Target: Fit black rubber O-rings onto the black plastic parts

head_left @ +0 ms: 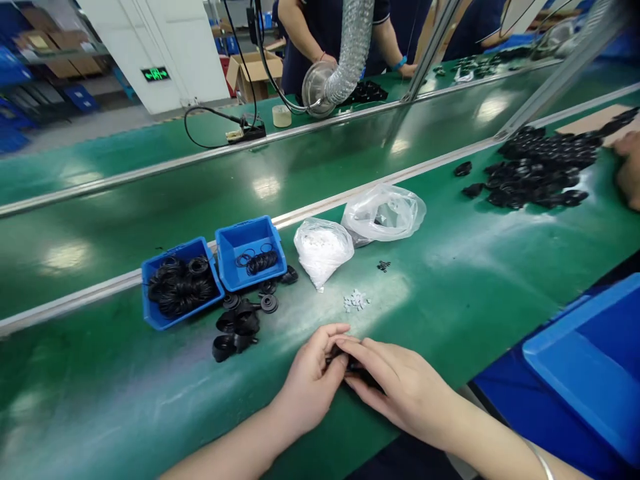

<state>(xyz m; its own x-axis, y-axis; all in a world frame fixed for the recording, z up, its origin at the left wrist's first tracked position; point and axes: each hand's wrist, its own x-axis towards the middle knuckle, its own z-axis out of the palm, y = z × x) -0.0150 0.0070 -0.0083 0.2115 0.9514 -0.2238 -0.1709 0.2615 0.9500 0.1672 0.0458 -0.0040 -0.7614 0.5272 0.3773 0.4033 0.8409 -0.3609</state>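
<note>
Near the front of the green bench, my left hand and my right hand meet around a small black part. Fingers of both hands are closed on it and cover most of it, so its exact kind cannot be made out. Just beyond my fingertips lies a small pile of white pieces. Farther back is a little cluster of tiny black pieces. Black cup-shaped parts and black ringed discs lie to the left of my hands.
Two blue bins hold black rings. Behind the white pile stand a plastic bag of white pieces and an open clear bag. Black parts are heaped at right, near another person's hand. A blue crate sits below the right edge.
</note>
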